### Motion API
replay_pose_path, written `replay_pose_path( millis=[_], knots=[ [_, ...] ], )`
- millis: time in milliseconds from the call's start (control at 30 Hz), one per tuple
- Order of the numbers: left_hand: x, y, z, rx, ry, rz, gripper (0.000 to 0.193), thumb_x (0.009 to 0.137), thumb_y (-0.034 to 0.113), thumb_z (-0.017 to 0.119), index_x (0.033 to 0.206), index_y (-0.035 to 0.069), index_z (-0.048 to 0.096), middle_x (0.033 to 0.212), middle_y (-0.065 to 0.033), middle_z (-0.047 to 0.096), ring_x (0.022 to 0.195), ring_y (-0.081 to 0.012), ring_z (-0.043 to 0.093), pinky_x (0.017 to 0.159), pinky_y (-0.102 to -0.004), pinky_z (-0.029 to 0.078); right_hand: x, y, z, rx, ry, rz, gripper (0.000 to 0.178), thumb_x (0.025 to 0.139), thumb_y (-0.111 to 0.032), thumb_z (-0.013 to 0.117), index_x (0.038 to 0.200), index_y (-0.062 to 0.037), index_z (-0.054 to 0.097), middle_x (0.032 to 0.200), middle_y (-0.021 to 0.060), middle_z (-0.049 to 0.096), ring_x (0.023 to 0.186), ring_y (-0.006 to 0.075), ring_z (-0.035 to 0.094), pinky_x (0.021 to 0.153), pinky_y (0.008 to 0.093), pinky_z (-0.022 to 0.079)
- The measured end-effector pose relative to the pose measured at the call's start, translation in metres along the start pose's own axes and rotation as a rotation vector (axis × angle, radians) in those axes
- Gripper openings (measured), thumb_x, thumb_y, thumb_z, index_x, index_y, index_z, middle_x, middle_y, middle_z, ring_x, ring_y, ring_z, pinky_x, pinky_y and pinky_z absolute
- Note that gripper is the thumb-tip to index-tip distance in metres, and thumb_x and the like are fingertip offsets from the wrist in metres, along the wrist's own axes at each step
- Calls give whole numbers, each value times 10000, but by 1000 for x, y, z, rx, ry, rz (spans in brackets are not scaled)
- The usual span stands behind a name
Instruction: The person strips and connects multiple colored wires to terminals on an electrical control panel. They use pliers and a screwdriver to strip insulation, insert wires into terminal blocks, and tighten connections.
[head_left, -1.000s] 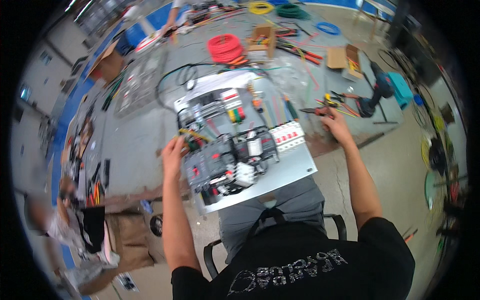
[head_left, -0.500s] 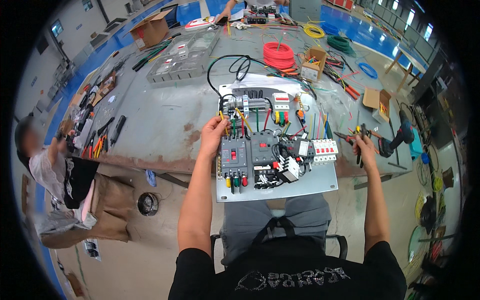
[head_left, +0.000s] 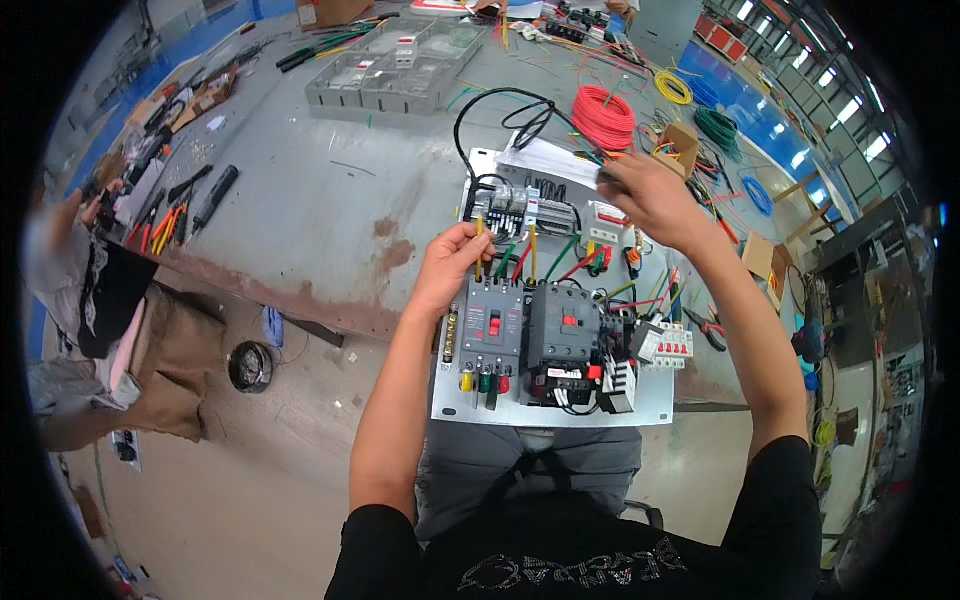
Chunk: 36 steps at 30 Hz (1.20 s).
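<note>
My left hand [head_left: 452, 266] pinches a yellow wire [head_left: 480, 240] that stands up above a grey circuit breaker [head_left: 493, 325] with a red switch. My right hand [head_left: 655, 203], fingers curled, is over the far right part of the metal mounting plate [head_left: 460, 412]; a dark end sticks out of it, its kind blurred. Right of the breaker sits a larger dark grey contactor-like block [head_left: 565, 330]. Green, red and yellow wires rise behind both blocks. A row of small breakers [head_left: 675, 345] with red levers is at the right. Behind lies a terminal strip [head_left: 545, 215].
Red-handled pliers [head_left: 710, 330] lie right of the plate. A red wire coil [head_left: 603, 118], a box of coloured parts [head_left: 676, 150] and a clear divided tray [head_left: 390, 75] are farther back. Hand tools [head_left: 165, 225] lie at left, near another person [head_left: 80, 280].
My right hand has moved from the tools at the table's right side up and left, over the plate. My left hand still pinches the yellow wire. The view has shifted.
</note>
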<state>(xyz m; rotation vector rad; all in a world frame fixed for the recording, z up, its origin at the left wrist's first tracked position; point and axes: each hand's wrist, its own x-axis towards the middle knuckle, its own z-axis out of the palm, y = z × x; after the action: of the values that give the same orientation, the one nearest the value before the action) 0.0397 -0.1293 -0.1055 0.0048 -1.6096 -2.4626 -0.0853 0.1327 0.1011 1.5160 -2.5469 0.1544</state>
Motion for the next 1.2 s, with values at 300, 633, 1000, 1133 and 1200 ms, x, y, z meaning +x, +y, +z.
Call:
replay_pose_path(
  millis=[300,633,1000,1133,1200],
  knots=[
    [3,-14,3,-231,43,-43,170,1036,190,665,1107,38,692,880,15,628,853,-86,563,809,-239,463,85,-31,69,15,-184,-177,402,892,-54,637,1294,-55,627,1170,189,688,1058,400,665,881,478,533],
    [0,-16,-2,-321,10,-6,223,1030,197,675,1139,7,716,897,11,654,849,-65,574,818,-225,465,101,-49,92,-63,-201,-216,869,717,93,693,1528,-102,448,1605,231,396,1247,415,604,974,478,547],
    [-3,-14,-5,-320,-34,5,221,1043,163,643,1171,-14,680,912,-14,647,871,-87,586,846,-246,470,110,-51,104,156,-332,-306,888,734,111,650,1564,-110,422,1655,222,331,1344,452,528,1076,500,493],
    [-2,-17,-7,-328,-54,-1,227,1039,156,644,1172,-25,677,915,-12,643,866,-86,579,835,-245,466,111,-48,107,205,-301,-351,862,759,102,653,1559,-133,435,1658,221,326,1336,451,535,1073,502,497],
    [-3,-18,-7,-336,-56,-5,234,1037,156,645,1175,-30,676,912,-9,640,861,-83,574,828,-242,463,112,-47,111,213,-286,-378,858,767,92,663,1560,-148,439,1659,216,326,1334,443,539,1071,497,500]
  ],
)
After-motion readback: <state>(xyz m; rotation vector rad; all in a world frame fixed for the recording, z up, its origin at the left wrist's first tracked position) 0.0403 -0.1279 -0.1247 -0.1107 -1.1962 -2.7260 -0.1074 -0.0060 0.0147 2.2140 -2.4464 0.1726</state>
